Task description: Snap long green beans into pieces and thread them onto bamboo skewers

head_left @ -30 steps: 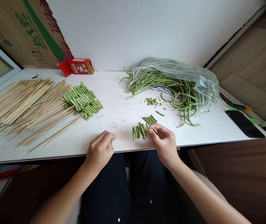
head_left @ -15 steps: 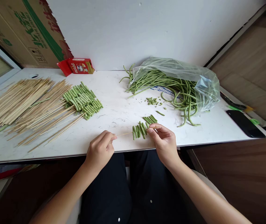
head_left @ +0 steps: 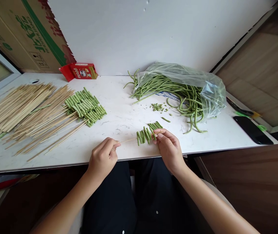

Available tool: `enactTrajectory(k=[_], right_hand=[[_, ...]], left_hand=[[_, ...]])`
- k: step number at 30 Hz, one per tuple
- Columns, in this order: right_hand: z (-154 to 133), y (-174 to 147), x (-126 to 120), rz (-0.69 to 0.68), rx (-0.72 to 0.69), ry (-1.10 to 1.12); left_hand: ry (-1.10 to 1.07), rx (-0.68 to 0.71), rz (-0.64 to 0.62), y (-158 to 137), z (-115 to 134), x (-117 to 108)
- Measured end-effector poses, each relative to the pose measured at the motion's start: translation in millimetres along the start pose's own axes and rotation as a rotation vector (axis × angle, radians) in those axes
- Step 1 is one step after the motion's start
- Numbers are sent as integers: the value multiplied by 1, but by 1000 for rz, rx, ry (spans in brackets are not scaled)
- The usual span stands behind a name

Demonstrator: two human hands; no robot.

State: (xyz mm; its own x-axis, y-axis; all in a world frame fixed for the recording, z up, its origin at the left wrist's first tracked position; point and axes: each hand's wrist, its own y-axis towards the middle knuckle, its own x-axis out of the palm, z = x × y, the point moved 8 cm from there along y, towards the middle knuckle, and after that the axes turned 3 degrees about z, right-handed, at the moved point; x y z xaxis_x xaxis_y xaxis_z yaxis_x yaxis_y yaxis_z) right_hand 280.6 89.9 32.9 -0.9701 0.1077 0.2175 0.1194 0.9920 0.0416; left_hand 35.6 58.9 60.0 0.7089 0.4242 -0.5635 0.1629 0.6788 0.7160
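Note:
My left hand [head_left: 104, 157] is closed on the blunt end of a thin bamboo skewer [head_left: 128, 140] just above the table's front edge. Several short cut lengths of long bean [head_left: 143, 136] are threaded crosswise on it. At the other end, the fingers of my right hand [head_left: 169, 148] pinch a bean piece [head_left: 154, 136], and the skewer's tip shows past it against the fingers. Right behind lies a small row of loose cut pieces [head_left: 157, 124], partly hidden by the threaded ones. A single bean piece [head_left: 165, 119] rests farther back.
Finished bean skewers [head_left: 86, 107] are stacked at left beside a heap of bare bamboo skewers [head_left: 19, 105]. Whole long beans [head_left: 170, 85] spill from a clear plastic bag [head_left: 213, 94]. Bean trimmings [head_left: 157, 106], a red box [head_left: 84, 71] and a black phone [head_left: 252, 130] also lie on the table.
The bean piece in my right fingers now sits on the skewer's end, with the tip showing beyond it. My left hand keeps its hold; the view has shifted slightly.

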Motion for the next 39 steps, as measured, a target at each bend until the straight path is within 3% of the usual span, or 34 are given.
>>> enactTrajectory(k=[39], right_hand=[[-1, -1, -7, 87, 18, 21]], left_hand=[[-2, -47, -6, 2, -3, -1]])
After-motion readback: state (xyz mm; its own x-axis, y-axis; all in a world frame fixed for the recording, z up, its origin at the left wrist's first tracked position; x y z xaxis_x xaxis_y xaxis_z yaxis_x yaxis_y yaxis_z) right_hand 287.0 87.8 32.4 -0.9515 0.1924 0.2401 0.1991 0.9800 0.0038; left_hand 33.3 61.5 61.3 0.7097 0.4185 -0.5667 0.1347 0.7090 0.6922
